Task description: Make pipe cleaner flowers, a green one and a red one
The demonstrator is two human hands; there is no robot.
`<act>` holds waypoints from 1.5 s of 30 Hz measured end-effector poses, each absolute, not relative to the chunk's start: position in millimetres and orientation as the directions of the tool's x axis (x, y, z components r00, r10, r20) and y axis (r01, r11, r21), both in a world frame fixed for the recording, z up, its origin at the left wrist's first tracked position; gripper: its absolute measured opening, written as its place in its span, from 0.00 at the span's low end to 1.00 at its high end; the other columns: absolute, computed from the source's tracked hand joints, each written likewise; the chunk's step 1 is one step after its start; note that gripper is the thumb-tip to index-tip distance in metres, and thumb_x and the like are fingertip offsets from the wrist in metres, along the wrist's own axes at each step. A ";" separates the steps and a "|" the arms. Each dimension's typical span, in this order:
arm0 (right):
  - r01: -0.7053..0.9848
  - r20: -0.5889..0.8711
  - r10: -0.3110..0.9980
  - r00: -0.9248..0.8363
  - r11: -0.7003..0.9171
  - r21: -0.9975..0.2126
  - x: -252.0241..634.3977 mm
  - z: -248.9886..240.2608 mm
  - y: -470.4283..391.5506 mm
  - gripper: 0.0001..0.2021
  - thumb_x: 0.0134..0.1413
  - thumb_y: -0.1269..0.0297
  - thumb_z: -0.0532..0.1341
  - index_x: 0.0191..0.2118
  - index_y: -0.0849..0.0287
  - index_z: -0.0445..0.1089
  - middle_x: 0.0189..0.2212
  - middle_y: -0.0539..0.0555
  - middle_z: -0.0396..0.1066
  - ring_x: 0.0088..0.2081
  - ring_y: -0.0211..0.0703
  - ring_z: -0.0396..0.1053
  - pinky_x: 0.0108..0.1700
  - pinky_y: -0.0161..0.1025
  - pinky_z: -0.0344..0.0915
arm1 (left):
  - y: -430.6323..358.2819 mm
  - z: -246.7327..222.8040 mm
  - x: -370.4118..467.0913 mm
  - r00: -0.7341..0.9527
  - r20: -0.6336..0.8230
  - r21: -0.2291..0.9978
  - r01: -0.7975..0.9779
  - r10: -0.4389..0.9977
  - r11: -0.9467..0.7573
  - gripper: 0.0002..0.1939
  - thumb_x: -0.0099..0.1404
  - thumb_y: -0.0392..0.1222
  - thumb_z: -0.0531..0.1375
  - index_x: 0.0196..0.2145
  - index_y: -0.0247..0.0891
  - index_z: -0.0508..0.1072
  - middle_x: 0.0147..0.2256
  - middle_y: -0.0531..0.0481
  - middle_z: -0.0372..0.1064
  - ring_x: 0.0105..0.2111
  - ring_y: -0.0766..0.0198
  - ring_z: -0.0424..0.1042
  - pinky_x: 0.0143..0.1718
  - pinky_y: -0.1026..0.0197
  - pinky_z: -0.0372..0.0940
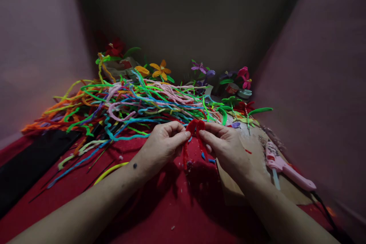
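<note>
A red fuzzy pipe cleaner (pixel 195 125), bent into loops at the top, is held up between both hands, with its loose ends hanging down. My left hand (pixel 168 139) pinches its left side between thumb and fingers. On the right side, my right hand (pixel 221 143) pinches it the same way, a short gap from the left fingertips. Behind the hands lies a large tangled pile of coloured pipe cleaners (pixel 148 99). Small blue pieces (pixel 211 160) lie on the red cloth (pixel 171 213) just below the held piece.
A pink glue gun (pixel 288 169) lies on a cardboard sheet (pixel 261 160) at the right, its cord trailing down. Pipe-cleaner flowers, orange (pixel 160 70) and pink (pixel 244 76) among them, stand at the back near a small jar (pixel 244 93). A black flat object (pixel 37 160) lies left.
</note>
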State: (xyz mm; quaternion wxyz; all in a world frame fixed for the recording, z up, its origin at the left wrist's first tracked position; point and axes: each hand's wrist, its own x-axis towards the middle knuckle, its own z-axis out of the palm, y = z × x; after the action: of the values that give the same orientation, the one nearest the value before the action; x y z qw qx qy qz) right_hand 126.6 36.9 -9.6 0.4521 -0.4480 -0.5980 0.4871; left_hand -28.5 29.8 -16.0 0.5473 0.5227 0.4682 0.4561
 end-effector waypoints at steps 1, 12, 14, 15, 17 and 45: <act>0.087 0.106 0.976 -0.189 0.124 -0.988 126.5 -9.4 36.5 0.09 0.47 0.67 0.60 0.34 0.63 0.74 0.15 0.43 0.57 0.17 0.28 0.49 0.18 0.30 0.47 | 29.9 -16.4 -28.5 0.146 -0.037 0.999 -0.011 0.989 0.039 0.11 0.53 0.42 0.60 0.20 0.36 0.63 0.15 0.59 0.57 0.14 0.75 0.53 0.16 0.69 0.48; 0.094 0.124 0.970 -0.211 0.146 -0.985 129.4 -14.5 36.1 0.10 0.47 0.68 0.60 0.35 0.61 0.75 0.17 0.45 0.62 0.18 0.29 0.51 0.19 0.30 0.50 | 29.0 -17.8 -28.0 0.162 -0.038 0.999 0.011 0.986 0.037 0.11 0.54 0.43 0.59 0.20 0.36 0.62 0.15 0.59 0.56 0.14 0.74 0.53 0.17 0.68 0.48; 0.100 0.137 0.969 -0.205 0.160 -0.982 129.7 -15.0 36.4 0.10 0.47 0.68 0.60 0.36 0.61 0.75 0.18 0.46 0.62 0.18 0.29 0.51 0.19 0.30 0.50 | 28.9 -17.4 -27.7 0.161 -0.036 0.999 0.012 0.986 0.035 0.11 0.54 0.43 0.59 0.20 0.36 0.62 0.15 0.59 0.56 0.14 0.75 0.52 0.17 0.69 0.48; 0.100 0.142 0.969 -0.204 0.165 -0.981 129.7 -15.4 36.5 0.10 0.47 0.68 0.60 0.36 0.61 0.75 0.17 0.45 0.62 0.18 0.28 0.51 0.19 0.30 0.50 | 28.9 -17.3 -27.6 0.159 -0.037 0.999 0.015 0.987 0.035 0.11 0.54 0.42 0.59 0.20 0.36 0.62 0.15 0.59 0.56 0.14 0.75 0.52 0.17 0.69 0.47; 0.102 0.141 0.968 -0.207 0.165 -0.981 129.6 -16.2 36.8 0.10 0.47 0.68 0.60 0.36 0.61 0.75 0.18 0.46 0.63 0.18 0.28 0.51 0.20 0.30 0.51 | 29.3 -17.6 -27.3 0.153 -0.044 0.999 0.026 0.987 0.040 0.11 0.54 0.42 0.59 0.20 0.36 0.61 0.15 0.60 0.55 0.14 0.75 0.51 0.16 0.69 0.47; 0.198 0.068 0.979 -0.194 0.107 -0.974 123.9 -13.1 31.5 0.12 0.49 0.68 0.58 0.39 0.64 0.74 0.17 0.45 0.60 0.17 0.28 0.52 0.18 0.29 0.50 | 27.0 -23.7 -24.4 0.171 -0.049 0.999 0.022 0.984 0.046 0.11 0.57 0.41 0.58 0.21 0.36 0.61 0.15 0.61 0.53 0.13 0.76 0.52 0.14 0.71 0.48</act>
State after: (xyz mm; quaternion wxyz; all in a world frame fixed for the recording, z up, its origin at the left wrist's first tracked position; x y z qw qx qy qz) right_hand 123.9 31.5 -13.1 0.4178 -0.4779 -0.6156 0.4671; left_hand -24.4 27.0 -23.7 0.5486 0.5335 0.4714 0.4384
